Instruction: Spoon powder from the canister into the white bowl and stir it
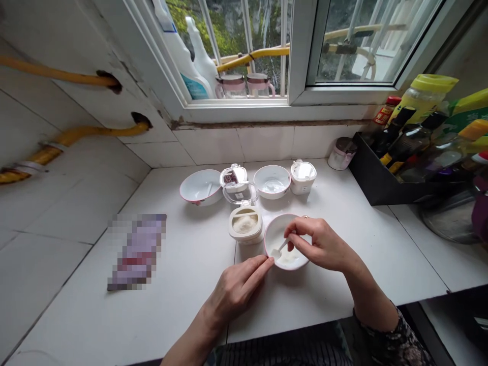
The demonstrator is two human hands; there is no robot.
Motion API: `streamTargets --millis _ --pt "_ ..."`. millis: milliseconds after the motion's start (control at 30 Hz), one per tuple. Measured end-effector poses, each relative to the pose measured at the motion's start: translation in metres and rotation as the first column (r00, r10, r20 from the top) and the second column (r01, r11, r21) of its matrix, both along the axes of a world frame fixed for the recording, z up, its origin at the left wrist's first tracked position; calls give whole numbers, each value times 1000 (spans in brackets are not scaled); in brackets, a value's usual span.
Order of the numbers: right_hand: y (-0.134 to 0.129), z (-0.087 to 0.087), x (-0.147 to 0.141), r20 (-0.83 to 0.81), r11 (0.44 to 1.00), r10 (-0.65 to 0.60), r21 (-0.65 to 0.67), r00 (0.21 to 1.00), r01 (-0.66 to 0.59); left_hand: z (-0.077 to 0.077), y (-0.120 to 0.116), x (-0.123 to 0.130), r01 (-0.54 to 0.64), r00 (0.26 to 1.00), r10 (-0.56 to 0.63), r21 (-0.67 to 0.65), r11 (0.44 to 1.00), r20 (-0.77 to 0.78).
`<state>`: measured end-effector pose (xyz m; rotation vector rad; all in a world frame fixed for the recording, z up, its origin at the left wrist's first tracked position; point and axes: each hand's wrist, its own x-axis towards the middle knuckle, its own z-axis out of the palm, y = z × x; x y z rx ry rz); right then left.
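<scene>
Right fingers: closed in a pinch on the handle of a white spoon (pixel 277 253); if the grip of the right hand (pixel 324 246) slips, the spoon could drop into the powder or flick some out.
Left fingers: straight and together, tips against the near-left rim of the small bowl, gripping nothing that shows; pressure from the left hand (pixel 240 287) on that one side could tip or slide it.
Small bowl: upright on the worktop (pixel 190 305), holding loose white powder (pixel 287 256); a fast or steep spoon stroke could push powder over the pink rim (pixel 266 239).
Open canister (pixel 245 238): just beside the bowl, contact unclear; a shifted bowl could knock it, and its uncovered contents could spill.
Raised clear lid (pixel 241 194): behind that canister, close to the container of dark red pieces (pixel 230 178); a nudge backward could jostle both.
</scene>
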<state>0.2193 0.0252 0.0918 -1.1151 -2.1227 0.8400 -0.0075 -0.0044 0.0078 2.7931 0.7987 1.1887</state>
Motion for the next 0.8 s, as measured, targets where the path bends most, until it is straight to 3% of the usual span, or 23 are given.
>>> streamTargets --millis 133,267,400,533,667,800 --pt "0 -2 -3 99 998 -25 60 995 19 1 -1 0 3 1000 -3 -2 1000 5" --pt "0 -3 -4 23 999 -25 33 999 24 1 0 1 -2 1000 2 5 1000 -2" --pt "1 -5 -6 99 996 -44 83 994 36 1 0 1 8 1000 -8 6 1000 6" --pt "1 -7 -8 27 995 -70 75 997 68 1 0 0 -5 1000 5 0 1000 -7" --pt "2 -10 -10 94 988 -89 136 992 75 1 -1 0 -9 1000 9 3 1000 -12" --pt "4 -15 -14 7 987 -124 107 992 122 0 0 0 -8 1000 8 2 1000 -13"
